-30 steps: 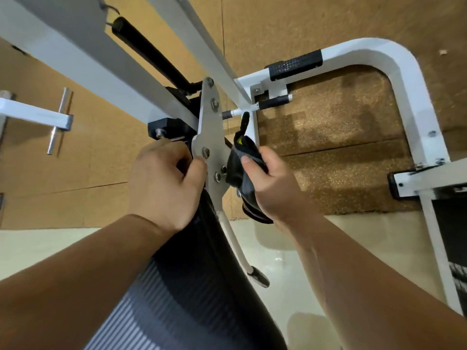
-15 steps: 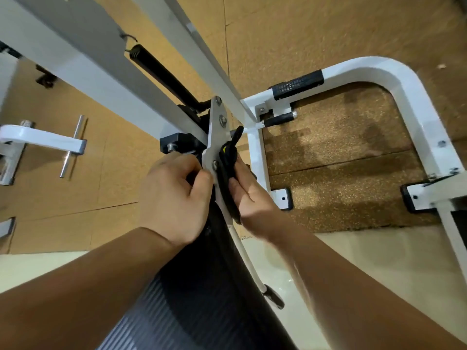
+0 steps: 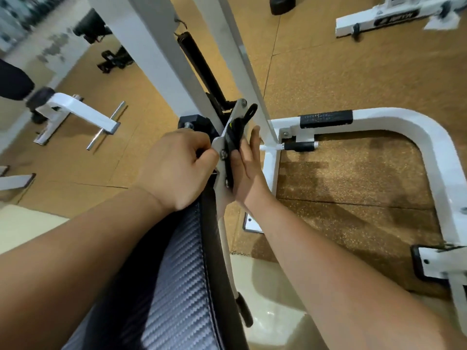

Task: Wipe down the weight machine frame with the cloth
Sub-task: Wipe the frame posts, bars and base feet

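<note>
The white weight machine frame (image 3: 161,64) slants up across the middle of the view. A pale metal bracket plate (image 3: 222,145) with bolts is fixed to it above a black padded seat back (image 3: 187,286). My left hand (image 3: 174,168) curls its fingers round the left edge of the plate. My right hand (image 3: 246,168) presses a black cloth (image 3: 235,137) flat against the plate's right face, fingers straight and thumb on the cloth. A loop of the cloth sticks up above the fingertips.
A white curved base tube (image 3: 417,137) with a black grip pad (image 3: 326,118) rings the cork floor on the right. A second white machine arm with a steel peg (image 3: 106,125) stands at the left. Another frame (image 3: 394,13) lies at the top right.
My right hand has flattened the bunched cloth against the plate and slid it upward. My left hand keeps its grip on the plate. The view has tilted up, showing more of the room.
</note>
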